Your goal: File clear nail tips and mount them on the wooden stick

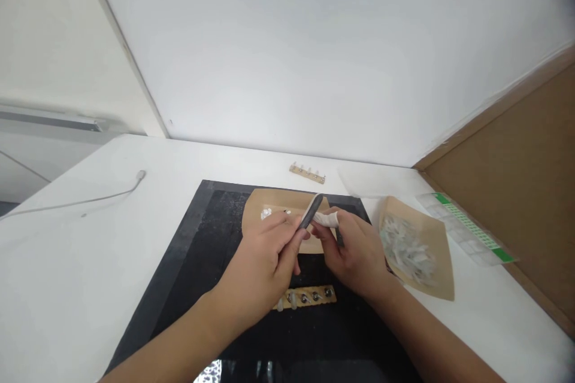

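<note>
The left hand (265, 257) has its grip closed, thumb and fingers clamped on the lower end of a dark grey, round-ended flat file (312, 210) that slants up and to the right over the middle of the black mat. The right hand (359, 248) is just beside it, one finger wrapped in a white covering (327, 219) and its thumb bent below; whether its grip is together on something small I cannot tell. Beneath both hands lies a tan, curved-edged sheet (278, 196) bearing small white pieces (266, 213). Nearer the body, a narrow wooden strip with metal studs and clear tips (317, 296) rests on the black rectangular mat (193, 263), partly hidden by the left hand. Beyond the mat, a similar wooden strip (308, 172) lies on the white surface (67, 287). To the right are a brown-backed bag of translucent slivers (411, 245) and a clear plastic case with a green-edged label (471, 227); to the left, a white cable (108, 197).
</note>
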